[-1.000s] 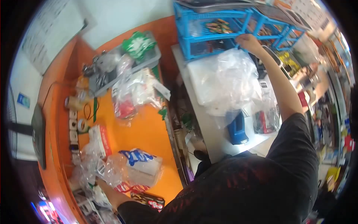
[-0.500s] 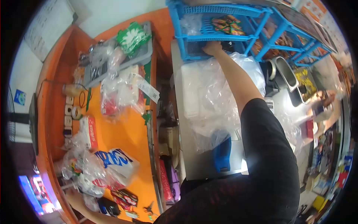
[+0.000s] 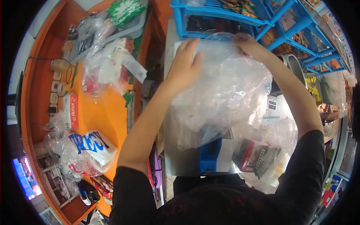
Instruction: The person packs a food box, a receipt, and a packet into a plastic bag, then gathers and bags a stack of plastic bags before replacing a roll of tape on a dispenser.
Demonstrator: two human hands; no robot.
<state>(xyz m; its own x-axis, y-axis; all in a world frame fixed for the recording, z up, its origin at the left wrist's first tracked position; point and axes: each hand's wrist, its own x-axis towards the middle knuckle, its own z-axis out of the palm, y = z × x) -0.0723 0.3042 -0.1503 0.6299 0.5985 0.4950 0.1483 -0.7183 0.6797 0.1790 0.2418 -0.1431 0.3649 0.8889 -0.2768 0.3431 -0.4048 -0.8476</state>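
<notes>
My right hand (image 3: 245, 45) is closed, its fingers pinching the edge of a thin clear plastic bag (image 3: 219, 37) in front of the blue rack (image 3: 221, 14). To its left, my left hand (image 3: 186, 63) is raised and smeared by motion, with thumb and fingers apart and nothing held in them. Below both hands, a large crumpled sheet of clear plastic bags (image 3: 225, 90) covers much of the metal counter (image 3: 180, 161). A blue tape dispenser-like object (image 3: 209, 155) sticks out from under the plastic toward my body.
On the left, an orange counter (image 3: 90, 110) holds a blue-lettered white pack (image 3: 99, 148), a red and white box (image 3: 70, 112) and a grey tray (image 3: 137, 28). Metal containers (image 3: 292, 67) stand at right. Packets (image 3: 243, 7) lie in the rack.
My right hand has come out of the rack's lower tier, bringing clear plastic. My left hand has moved from the orange counter to the metal counter. The view has shifted.
</notes>
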